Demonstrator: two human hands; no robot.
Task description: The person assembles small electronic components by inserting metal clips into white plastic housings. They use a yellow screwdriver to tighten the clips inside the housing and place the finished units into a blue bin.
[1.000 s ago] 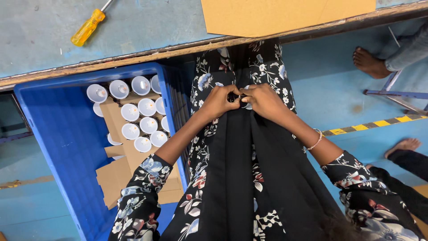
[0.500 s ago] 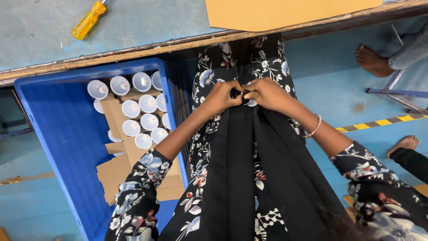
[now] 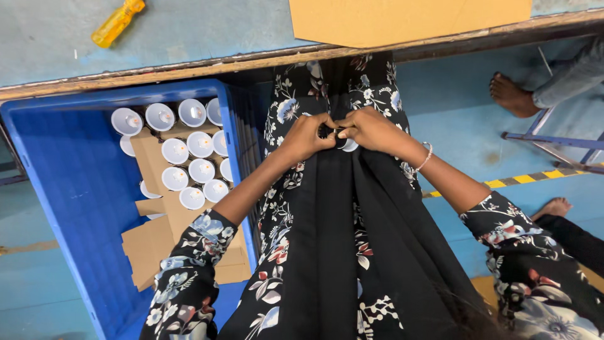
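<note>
Fingers of both hands curled and pressed together over the lap, pinching a small part, dark on top with a white rim peeking out below. Left hand closed on its left side, right hand closed on its right, knuckles of the two meeting just above it. Part mostly hidden under the fingertips, so exact shape not to be told. Beaded bracelet on the right wrist. Black floral dress beneath both forearms, running down to the bottom edge of the head view.

Just left of the lap, blue crate on the floor, its near-right corner touching the dress. White cups packed in rows at the crate's far-right corner, open ends up. Cardboard sheets lying flat under and in front of the cups, toward the crate's right wall.

Across the top, worktable with a worn wooden front edge. Yellow screwdriver near its far-left corner, tilted. Cardboard panel at the front edge, overhanging it slightly, straight above the hands.

At right, another person's bare foot on the blue floor, well apart from the hands
</note>
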